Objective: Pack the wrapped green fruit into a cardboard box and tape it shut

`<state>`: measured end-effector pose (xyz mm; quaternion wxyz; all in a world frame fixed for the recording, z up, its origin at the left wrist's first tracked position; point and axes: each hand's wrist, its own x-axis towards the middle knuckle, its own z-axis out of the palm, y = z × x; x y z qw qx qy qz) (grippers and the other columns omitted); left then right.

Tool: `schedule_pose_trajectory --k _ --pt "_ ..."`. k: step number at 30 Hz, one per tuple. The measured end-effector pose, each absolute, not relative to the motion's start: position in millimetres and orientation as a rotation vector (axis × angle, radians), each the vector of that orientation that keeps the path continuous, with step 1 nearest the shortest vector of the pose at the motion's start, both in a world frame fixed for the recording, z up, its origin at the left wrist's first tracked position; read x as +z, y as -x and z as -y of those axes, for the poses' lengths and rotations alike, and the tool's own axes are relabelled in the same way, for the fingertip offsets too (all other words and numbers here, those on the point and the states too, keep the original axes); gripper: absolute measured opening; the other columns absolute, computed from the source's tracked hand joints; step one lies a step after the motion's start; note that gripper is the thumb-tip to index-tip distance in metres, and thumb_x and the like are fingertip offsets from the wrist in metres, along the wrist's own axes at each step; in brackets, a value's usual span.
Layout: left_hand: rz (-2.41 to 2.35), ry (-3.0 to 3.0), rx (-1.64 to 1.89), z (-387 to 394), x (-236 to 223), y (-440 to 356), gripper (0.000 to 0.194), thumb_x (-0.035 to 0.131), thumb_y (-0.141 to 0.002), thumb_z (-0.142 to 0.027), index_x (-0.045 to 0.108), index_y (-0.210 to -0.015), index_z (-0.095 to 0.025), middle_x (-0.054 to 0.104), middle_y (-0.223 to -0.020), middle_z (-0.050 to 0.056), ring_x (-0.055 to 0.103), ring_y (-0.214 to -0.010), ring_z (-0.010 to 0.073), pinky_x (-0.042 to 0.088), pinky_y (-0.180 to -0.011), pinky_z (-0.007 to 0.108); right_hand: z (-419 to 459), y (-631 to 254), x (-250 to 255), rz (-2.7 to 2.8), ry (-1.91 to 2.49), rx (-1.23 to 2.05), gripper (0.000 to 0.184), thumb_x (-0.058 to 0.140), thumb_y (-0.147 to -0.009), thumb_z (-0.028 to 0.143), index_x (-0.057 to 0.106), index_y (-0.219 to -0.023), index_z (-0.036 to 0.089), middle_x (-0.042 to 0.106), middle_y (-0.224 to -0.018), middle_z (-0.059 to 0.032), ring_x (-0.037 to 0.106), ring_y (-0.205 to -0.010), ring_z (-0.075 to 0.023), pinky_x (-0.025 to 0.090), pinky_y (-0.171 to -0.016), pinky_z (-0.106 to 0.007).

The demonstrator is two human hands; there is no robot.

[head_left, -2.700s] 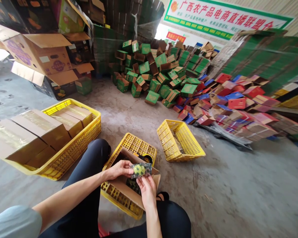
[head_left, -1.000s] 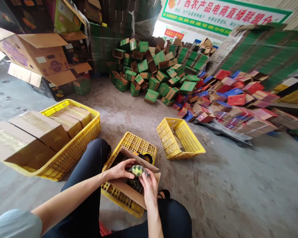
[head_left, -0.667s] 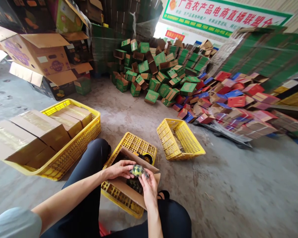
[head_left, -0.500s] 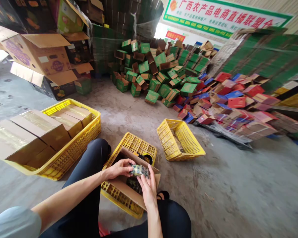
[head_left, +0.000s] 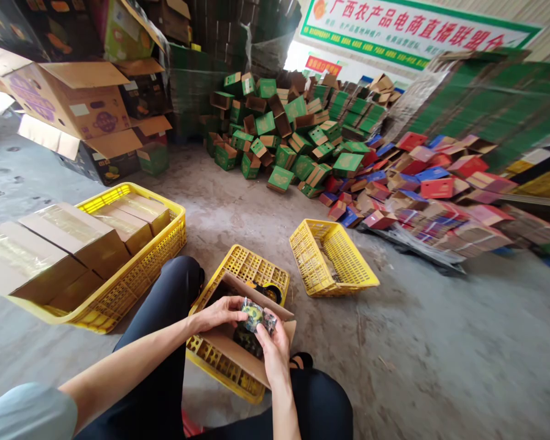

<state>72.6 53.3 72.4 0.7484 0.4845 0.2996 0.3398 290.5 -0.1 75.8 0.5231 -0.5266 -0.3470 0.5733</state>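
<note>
Between my two hands is a small yellow-green fruit in a clear bag with dark markings (head_left: 253, 314); its exact kind does not show. My left hand (head_left: 222, 313) pinches the bag's left end. At its right end, my right hand (head_left: 273, 345) grips it with thumb and fingers. Just below is an open cardboard box (head_left: 238, 351), with more dark-patterned wrapped pieces inside, partly hidden by my hands. The box rests on an upturned yellow crate (head_left: 252, 266). A black and yellow tape dispenser (head_left: 271, 292) lies behind the box, partly covered by its flap.
At left stands a large yellow basket (head_left: 176, 235) with several taped cartons (head_left: 68, 229). A smaller yellow basket (head_left: 348, 256) is on the floor to the right. Piles of green boxes (head_left: 282, 156) and red and blue boxes (head_left: 435, 186) lie behind. Open cartons (head_left: 82, 101) are stacked at far left.
Both hands stay above the box while the wrapped fruit turns between them. My right fingers, more extended half a second ago, now curl round the bag's right end.
</note>
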Motion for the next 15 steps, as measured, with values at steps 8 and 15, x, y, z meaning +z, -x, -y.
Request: schedule_pose_trajectory --k 8,15 --pt "-0.675 -1.026 0.832 -56 71 -72 0.052 0.092 -0.077 -0.047 0.077 -0.114 -0.015 0.076 -0.104 0.008 0.068 -0.089 0.0205 0.049 -0.077 0.028 1 -290 83 0.813 1.195 1.472 0.055 0.088 -0.079 0.053 0.077 -0.126 0.028 0.074 -0.137 -0.0092 0.069 -0.127 -0.0327 0.058 -0.104 -0.045" --pt "-0.623 -0.95 0.889 -57 64 -77 0.059 0.096 -0.073 -0.04 0.075 -0.123 -0.017 0.076 -0.112 0.009 0.069 -0.101 0.0234 0.051 -0.09 0.033 2 -290 82 0.736 1.266 1.488 0.058 0.089 -0.076 0.058 0.079 -0.125 0.028 0.07 -0.143 -0.0096 0.065 -0.132 -0.0353 0.058 -0.103 -0.047"
